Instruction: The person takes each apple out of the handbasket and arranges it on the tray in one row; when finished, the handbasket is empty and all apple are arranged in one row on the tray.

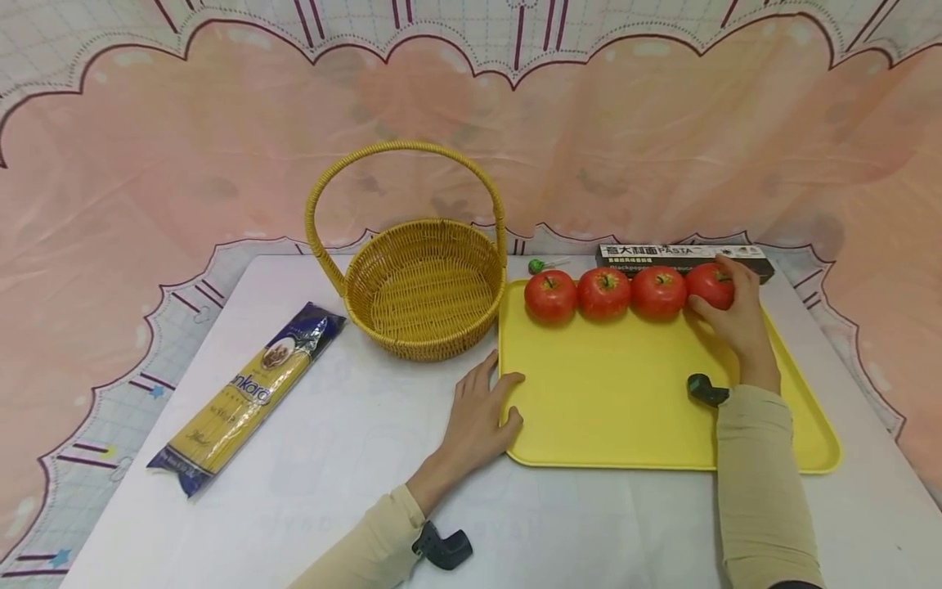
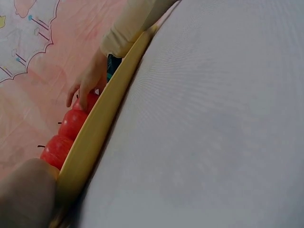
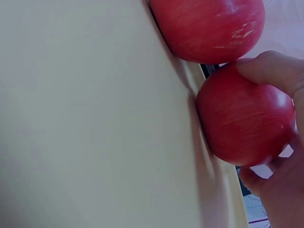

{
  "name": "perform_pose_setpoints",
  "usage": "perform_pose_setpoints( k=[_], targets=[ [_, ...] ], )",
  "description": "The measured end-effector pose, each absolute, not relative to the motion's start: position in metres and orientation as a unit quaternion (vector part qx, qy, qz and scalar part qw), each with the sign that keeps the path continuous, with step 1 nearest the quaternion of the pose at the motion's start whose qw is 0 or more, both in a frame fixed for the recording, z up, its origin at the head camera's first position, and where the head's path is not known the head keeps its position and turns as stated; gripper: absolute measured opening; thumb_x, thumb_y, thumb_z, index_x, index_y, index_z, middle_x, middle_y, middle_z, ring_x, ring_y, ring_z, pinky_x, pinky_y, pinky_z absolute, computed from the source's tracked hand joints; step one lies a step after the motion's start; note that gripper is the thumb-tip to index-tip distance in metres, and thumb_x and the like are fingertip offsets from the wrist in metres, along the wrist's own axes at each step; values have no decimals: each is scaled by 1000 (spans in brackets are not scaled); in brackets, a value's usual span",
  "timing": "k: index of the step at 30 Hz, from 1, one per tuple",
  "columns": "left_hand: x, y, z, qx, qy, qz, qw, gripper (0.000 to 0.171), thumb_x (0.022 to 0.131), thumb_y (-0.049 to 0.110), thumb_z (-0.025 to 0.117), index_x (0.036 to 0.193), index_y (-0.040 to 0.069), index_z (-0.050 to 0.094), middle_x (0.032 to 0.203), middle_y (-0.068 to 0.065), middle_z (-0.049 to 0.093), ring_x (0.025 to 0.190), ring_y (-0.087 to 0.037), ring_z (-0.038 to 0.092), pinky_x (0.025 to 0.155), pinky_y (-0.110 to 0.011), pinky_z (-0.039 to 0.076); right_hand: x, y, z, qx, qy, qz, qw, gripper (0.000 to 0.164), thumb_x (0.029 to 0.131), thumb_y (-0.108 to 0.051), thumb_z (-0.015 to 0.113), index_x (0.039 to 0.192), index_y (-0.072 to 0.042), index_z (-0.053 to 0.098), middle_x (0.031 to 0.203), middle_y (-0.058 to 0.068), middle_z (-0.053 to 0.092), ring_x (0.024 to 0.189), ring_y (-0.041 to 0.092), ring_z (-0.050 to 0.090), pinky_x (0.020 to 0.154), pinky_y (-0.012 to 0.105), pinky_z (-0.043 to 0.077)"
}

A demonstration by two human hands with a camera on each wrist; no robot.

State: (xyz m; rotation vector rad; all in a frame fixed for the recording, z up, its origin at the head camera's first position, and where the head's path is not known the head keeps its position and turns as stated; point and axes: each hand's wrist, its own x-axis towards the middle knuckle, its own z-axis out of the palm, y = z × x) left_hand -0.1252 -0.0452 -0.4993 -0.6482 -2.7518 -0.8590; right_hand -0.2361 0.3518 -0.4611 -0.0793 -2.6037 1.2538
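Several red apples (image 1: 603, 293) stand in a row along the far edge of a yellow tray (image 1: 611, 393). My right hand (image 1: 736, 315) holds the rightmost apple (image 3: 244, 116), thumb on one side and fingers round the other. That apple sits at the tray's rim, beside its neighbour (image 3: 213, 28) in the right wrist view. My left hand (image 1: 478, 409) rests at the tray's left edge with fingers spread, some reaching over the rim. In the left wrist view, part of the left hand (image 2: 28, 194) covers the near end of the tray.
A yellow wicker basket (image 1: 434, 339) with a tall handle stands left of the tray. Farther left lies a packet of spaghetti (image 1: 250, 397). A black pasta box (image 1: 684, 258) lies behind the apples, and a green-wrapped lollipop (image 1: 537, 266) lies near the tray's far left corner.
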Motion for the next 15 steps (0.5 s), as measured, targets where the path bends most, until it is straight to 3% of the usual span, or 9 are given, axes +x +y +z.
perform_pose_setpoints(
  k=[6, 10, 15],
  targets=[
    [-125, -47, -499, -218, -926, -296, 86, 39, 85, 24, 51, 124, 19, 56, 150, -18, 32, 136, -34, 32, 106, -50, 27, -235, 347, -454, -24, -873, 446, 198, 63, 89, -16, 59, 146, -17, 33, 149, 17, 26, 133, 37, 31, 112, 50, 24],
    [-125, -52, -496, -212, -923, -315, 68, 38, 90, 27, 50, 127, 17, 55, 150, -15, 33, 137, -31, 33, 106, -51, 29, -232, 342, -442, -49, -850, 459, 256, 49, 90, -17, 57, 138, -16, 46, 142, 10, 41, 132, 21, 36, 109, 39, 30],
    [-127, -62, -490, -207, -922, -326, 36, 42, 93, 26, 50, 133, 13, 50, 149, -8, 38, 136, -26, 37, 107, -47, 33, -229, 331, -430, -53, -839, 469, 273, 42, 91, -16, 56, 132, -14, 53, 132, 3, 50, 122, 4, 44, 104, 29, 37]
  ],
)
